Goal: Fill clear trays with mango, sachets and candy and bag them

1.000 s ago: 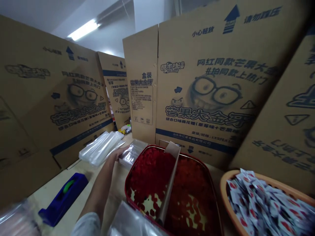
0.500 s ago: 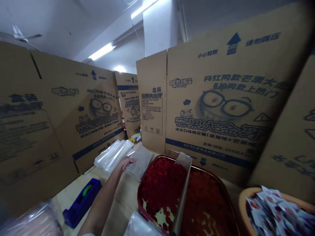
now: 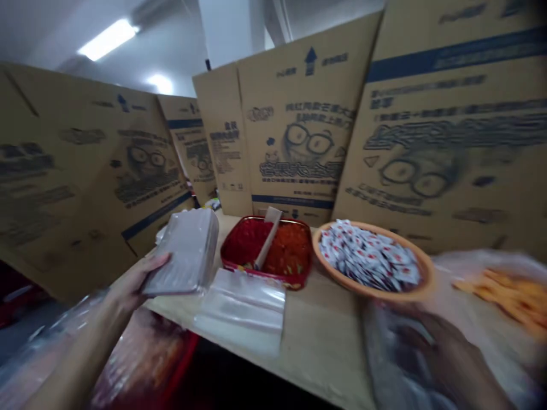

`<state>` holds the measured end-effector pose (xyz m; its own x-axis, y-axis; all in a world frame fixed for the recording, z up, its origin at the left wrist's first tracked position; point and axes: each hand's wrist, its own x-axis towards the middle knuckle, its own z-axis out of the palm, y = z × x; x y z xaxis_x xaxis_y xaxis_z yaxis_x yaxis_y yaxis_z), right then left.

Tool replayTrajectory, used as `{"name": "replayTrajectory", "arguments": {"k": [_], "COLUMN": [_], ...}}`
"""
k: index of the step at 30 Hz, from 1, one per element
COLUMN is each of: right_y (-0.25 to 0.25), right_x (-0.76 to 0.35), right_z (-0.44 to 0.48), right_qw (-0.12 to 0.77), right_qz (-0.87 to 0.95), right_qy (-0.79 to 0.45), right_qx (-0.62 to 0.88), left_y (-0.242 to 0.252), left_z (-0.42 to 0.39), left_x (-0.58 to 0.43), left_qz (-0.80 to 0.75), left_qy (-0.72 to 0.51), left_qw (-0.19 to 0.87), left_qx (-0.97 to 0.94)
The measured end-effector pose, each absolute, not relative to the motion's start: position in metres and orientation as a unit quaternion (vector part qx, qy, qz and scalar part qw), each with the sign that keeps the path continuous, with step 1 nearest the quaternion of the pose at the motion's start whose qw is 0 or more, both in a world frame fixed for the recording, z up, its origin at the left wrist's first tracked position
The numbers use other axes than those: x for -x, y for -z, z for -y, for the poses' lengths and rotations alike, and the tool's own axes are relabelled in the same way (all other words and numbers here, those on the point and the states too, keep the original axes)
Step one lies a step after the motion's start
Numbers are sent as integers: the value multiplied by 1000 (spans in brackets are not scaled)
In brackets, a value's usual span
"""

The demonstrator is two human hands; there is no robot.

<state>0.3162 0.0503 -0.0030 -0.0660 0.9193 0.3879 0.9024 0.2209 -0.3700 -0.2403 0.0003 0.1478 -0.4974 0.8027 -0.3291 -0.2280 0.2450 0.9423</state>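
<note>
My left hand (image 3: 137,279) is closed on a stack of clear plastic trays (image 3: 186,250), lifted above the table's near left corner. My right hand (image 3: 431,341) is at the lower right, blurred by motion and behind or under a clear plastic sheet (image 3: 387,364); its fingers do not show clearly. A flat pile of clear bags (image 3: 243,307) lies on the wooden table (image 3: 320,336) just right of the held stack. Behind it stands a red tray (image 3: 265,270) of red pieces with a cardboard divider.
An orange bowl (image 3: 421,287) of small white and red sachets sits right of the red tray. A bag of orange pieces (image 3: 513,293) lies at far right. Tall printed cardboard boxes (image 3: 299,131) wall the table's back and sides. A bagged red container (image 3: 145,356) sits below the table edge.
My left hand has picked the stack of clear trays off the table's far side and drawn it back toward me. The view has pulled back, and my right hand has come into sight.
</note>
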Motion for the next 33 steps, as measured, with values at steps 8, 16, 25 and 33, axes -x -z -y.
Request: {"name": "replayTrajectory", "arguments": {"k": [8,16,25,33], "right_y": [-15,-2,2,-4], "right_x": [-337,-326,-322,-316], "right_z": [-59,-64,-62,-53], "right_qw": [215,185,257,262], "right_qz": [725,737,760,755], "right_qy": [-18,-40,-28,-6], "right_qx": [654,649,596,601], "left_y": [-61,8,10,11], "left_z": [73,32,23,57], "left_x": [48,-43,-48,-129], "left_qz": [-571,-541,-623,-256], "left_qy": [-436,-467,-359,-127], "left_qw": [669,639,266,87], "left_qx": [-193,-285,-642,-954]}}
